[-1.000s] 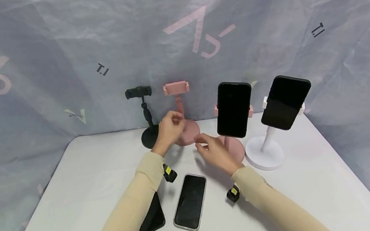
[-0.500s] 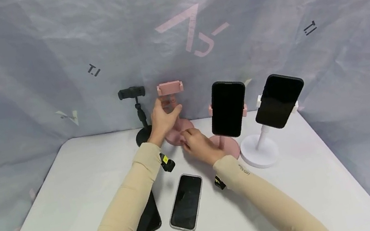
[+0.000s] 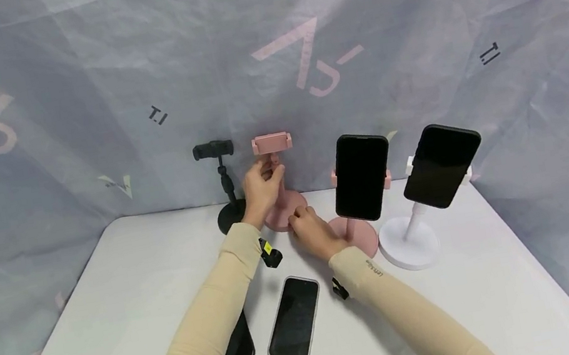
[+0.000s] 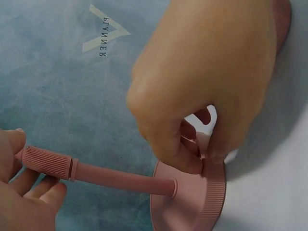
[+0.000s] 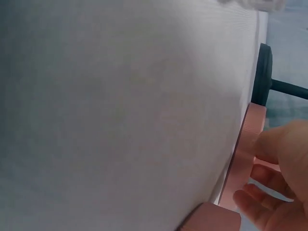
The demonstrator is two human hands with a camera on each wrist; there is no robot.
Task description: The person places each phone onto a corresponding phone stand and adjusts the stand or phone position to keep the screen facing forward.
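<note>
The pink phone stand [image 3: 283, 204] stands at the back of the table, its holder on top holding no phone. With thumb and fingers, my left hand [image 3: 260, 189] grips its stem just under the holder; the left wrist view shows a ribbed collar [image 4: 47, 161] between them. Low down, my right hand [image 3: 314, 232] pinches at the edge of the round base [image 4: 185, 199], where a small pink piece [image 4: 202, 140] shows between the fingertips. In the right wrist view the right fingers [image 5: 257, 204] reach across the rim of that base.
A black phone stand [image 3: 231, 212] is just left. At right, a second pink stand [image 3: 364, 238] and a white stand [image 3: 409, 244] each hold a dark phone. Two phones lie in front: one light-rimmed [image 3: 294, 322], one black [image 3: 238, 345] partly under the left sleeve. Grey cloth [image 3: 129, 71] hangs behind.
The left hand has moved up from beside the base to the pink stand's stem and taken hold. The right hand has moved left to the base's edge. The stands stay put.
</note>
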